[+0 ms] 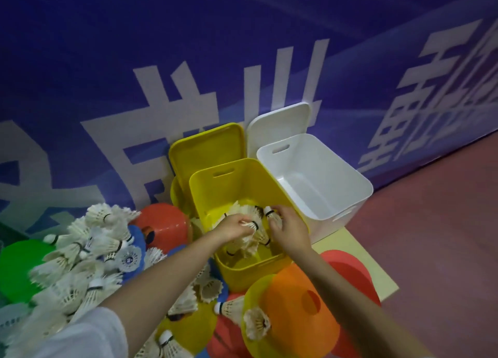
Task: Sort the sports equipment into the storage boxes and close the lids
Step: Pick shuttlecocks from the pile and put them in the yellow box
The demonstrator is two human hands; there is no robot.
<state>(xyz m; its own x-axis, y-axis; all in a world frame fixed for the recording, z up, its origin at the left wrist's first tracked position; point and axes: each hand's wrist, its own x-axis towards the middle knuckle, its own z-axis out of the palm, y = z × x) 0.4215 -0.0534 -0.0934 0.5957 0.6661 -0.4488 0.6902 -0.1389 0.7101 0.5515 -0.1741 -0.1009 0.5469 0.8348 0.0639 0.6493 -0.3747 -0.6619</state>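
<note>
Orange, nearest me, is one disc cone (299, 314) lying over a yellow one (253, 298) and red ones, with a loose shuttlecock (257, 324) resting on them; I count at least seven cones in all, counting green, blue and red ones to my left. Feathered shuttlecocks lie heaped in the pile (78, 260) on my left, too many and too blurred to count. Beyond these, both hands are down inside the yellow box (269, 185). My left hand (234, 229) pinches a shuttlecock (252, 226) by its cork end, skirt pointing away and down toward the box floor. My right hand (289, 229) is curled round another (269, 212), cork up. Both sit directly over the few already in the box, so letting go is, I judge, a straight drop. Farthest stand the white box (331, 174) and the two open lids, one yellow (207, 147), one white (280, 120), propped against the blue banner (161, 47).
</note>
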